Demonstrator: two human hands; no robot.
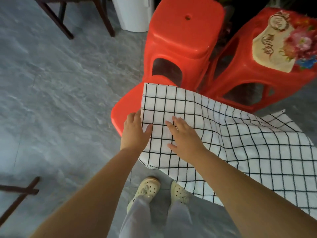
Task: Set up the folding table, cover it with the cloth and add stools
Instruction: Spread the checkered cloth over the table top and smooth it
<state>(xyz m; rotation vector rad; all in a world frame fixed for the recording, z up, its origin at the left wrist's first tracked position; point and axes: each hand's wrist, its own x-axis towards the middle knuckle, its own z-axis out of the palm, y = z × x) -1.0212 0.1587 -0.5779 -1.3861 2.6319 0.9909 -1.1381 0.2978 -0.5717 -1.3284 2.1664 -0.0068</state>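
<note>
head view: checked cloth (223,134) lies draped over the seat of the near red stool (125,107). its long axis runs from the seat at upper left down to lower right, where it trails onto the floor (60,100). the cloth's short left edge runs away from the person, right at the left hand (134,130). its thumb (147,128) lies on top of the cloth and its fingers lie fairly straight along the edge. cannot tell if they are tucked under, so grip unclear. right hand (184,136) lies flat on the cloth just inside that edge, fingers (176,120) apart and straight, holding nothing. both hands are on the cloth's left end and the bulk of the cloth lies to their right. left hand is nearer the edge, so it likely takes the lift; the trailing end will drag. plain red stool (185,36) and flowered stool (257,79) stand behind, close together. dark crossed wood (20,191) at lower left, cannot tell if it is the table.
</note>
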